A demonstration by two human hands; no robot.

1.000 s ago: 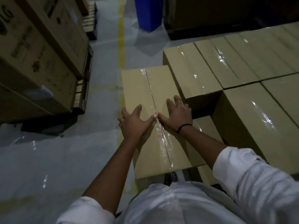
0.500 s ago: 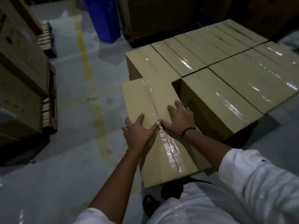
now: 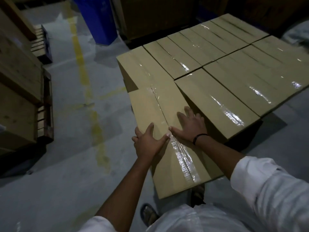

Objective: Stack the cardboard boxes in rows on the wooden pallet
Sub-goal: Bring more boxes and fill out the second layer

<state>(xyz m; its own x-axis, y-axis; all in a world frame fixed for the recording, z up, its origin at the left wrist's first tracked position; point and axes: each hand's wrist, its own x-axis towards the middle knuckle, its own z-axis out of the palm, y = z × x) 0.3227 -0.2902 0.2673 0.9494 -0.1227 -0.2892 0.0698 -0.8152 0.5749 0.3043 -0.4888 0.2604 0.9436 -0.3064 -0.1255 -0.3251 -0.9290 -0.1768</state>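
- Fingers stayed spread and flat, gripping nothing.
- The left hand and right hand still pressed the taped box from above.
- The box had barely shifted against the stacked boxes, sitting lower at their near corner; seating it seemed unfinished.

A blue bin stands on the grey floor beside a worn yellow line. Large stacked crates fill the left edge.
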